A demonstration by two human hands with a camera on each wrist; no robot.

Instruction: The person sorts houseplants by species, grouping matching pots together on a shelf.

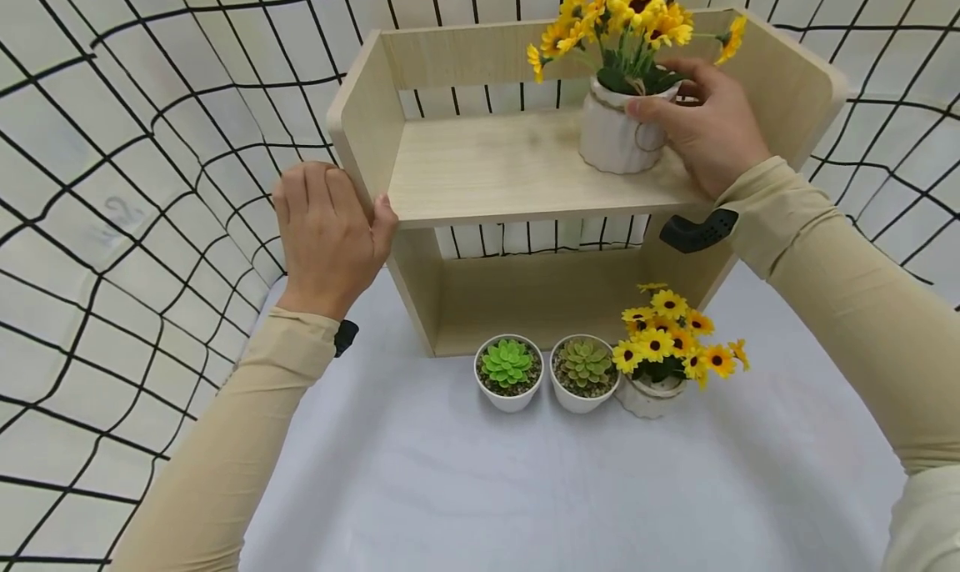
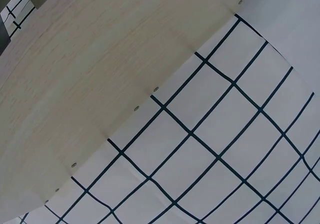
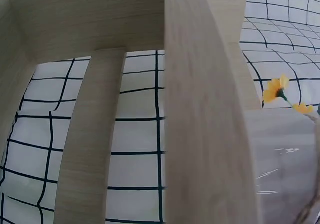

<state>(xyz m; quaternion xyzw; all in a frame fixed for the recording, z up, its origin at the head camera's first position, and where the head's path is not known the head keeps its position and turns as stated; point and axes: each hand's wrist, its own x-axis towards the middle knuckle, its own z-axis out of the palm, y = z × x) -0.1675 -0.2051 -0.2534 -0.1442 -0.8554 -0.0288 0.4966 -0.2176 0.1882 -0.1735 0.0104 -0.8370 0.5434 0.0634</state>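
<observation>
On the upper board of the wooden shelf [image 1: 487, 151], toward its right end, stands a ribbed white flowerpot [image 1: 618, 134] of yellow artificial flowers. My right hand [image 1: 712, 126] grips this pot near its rim, thumb in front and fingers toward the back; the fingertips are partly hidden. My left hand [image 1: 326, 230] holds the shelf's left side panel [image 1: 363, 122], with the thumb at the front edge and the fingers along the outside. That panel [image 2: 100, 83] fills much of the left wrist view, and neither wrist view shows a hand.
Below, in front of the shelf's lower compartment, a bright green potted succulent [image 1: 508, 372], a duller green potted succulent [image 1: 585, 372] and a second pot of yellow flowers [image 1: 667, 347] line up on the white-covered table [image 1: 525, 489]. A black-grid-patterned cloth [image 1: 150, 180] surrounds the area.
</observation>
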